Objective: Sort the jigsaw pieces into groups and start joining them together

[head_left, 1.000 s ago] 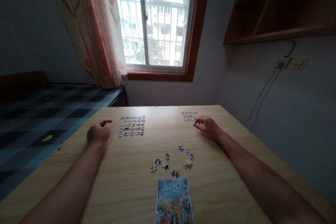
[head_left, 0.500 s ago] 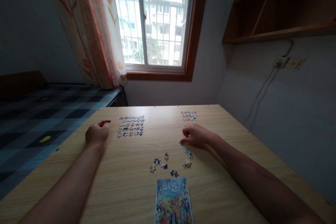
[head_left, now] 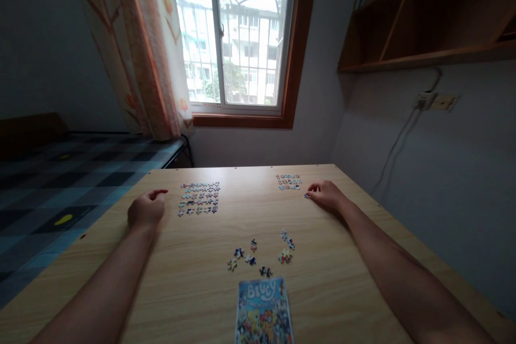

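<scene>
My right hand (head_left: 325, 193) pinches a small jigsaw puzzle piece (head_left: 307, 196) between thumb and fingertips, at the tabletop. It is just right of a small block of puzzle pieces (head_left: 288, 182) laid out in rows. My left hand (head_left: 147, 208) rests on the table, its fingers curled in and one digit pointing right, with nothing visible in it. To the right of that hand lies a larger block of puzzle pieces in rows (head_left: 199, 199). Nearer to me, several loose pieces (head_left: 250, 260) are scattered, with more loose pieces (head_left: 286, 255) to their right.
A picture card marked "Bluey" (head_left: 264, 312) lies at the near middle of the wooden table (head_left: 193, 269). A checked bed (head_left: 92, 172) stands at the left. Ahead is a window with a curtain (head_left: 153, 64); a wooden shelf (head_left: 423, 59) hangs at the right.
My right hand has moved away from me and to the right with the puzzle piece, from above the loose pieces to beside the small block. My left hand has stayed in place.
</scene>
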A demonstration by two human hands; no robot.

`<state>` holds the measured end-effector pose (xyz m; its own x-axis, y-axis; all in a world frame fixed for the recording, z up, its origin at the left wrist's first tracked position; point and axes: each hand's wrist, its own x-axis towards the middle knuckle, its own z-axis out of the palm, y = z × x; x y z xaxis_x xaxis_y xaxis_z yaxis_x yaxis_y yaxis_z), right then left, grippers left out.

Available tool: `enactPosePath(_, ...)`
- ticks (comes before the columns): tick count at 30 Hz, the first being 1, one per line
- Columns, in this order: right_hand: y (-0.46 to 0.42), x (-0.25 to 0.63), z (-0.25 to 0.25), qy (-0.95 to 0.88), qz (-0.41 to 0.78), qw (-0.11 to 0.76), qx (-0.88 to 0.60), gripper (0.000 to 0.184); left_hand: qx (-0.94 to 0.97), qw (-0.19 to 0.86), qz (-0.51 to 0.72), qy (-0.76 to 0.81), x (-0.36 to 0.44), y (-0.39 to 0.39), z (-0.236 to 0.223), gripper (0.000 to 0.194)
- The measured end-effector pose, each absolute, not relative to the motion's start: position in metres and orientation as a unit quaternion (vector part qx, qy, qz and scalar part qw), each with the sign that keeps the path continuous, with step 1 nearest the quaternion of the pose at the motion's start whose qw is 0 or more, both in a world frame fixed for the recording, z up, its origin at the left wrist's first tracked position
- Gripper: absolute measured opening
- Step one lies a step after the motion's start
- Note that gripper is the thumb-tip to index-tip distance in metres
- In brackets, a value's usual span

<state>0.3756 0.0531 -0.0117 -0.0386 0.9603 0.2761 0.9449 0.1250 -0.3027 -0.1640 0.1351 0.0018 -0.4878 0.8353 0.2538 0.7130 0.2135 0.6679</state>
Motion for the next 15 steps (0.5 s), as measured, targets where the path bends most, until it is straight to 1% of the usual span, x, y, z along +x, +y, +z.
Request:
enactPosePath(6,0.054,0.3786,-0.0152,-0.752,0.029,0.191,-0.63,0.019,0.495,0.089,0.375,0.778,-0.1647,0.1353,0.001,0.038)
enactPosePath(15,0.0576,0.3807,-0.0218,-0.757,-0.03,0.187,-0.625,0.022,0.502,0.076,0.368,0.778,-0.1665,0.1383,-0.0002,0.036)
